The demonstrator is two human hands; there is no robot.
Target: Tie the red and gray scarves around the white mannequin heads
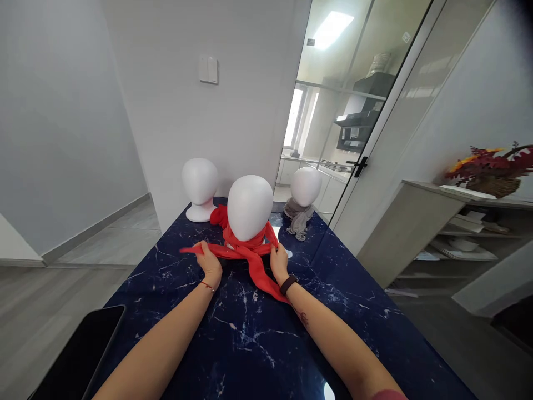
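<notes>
A white mannequin head [249, 207] stands in the middle of the dark blue marbled table [250, 344]. A red scarf [254, 260] is wrapped around its neck, with one end stretched left and another trailing toward me on the right. My left hand [209, 263] grips the left end of the scarf near the knot. My right hand [278, 262], with a black watch on the wrist, holds the scarf on the other side of the knot.
Another bare white head [200, 188] stands at the back left. A third head [305, 188] at the back right wears a grey scarf [297, 219]. A black tablet [79, 355] lies at the table's near left edge. A shelf [453, 222] with a flower basket stands right.
</notes>
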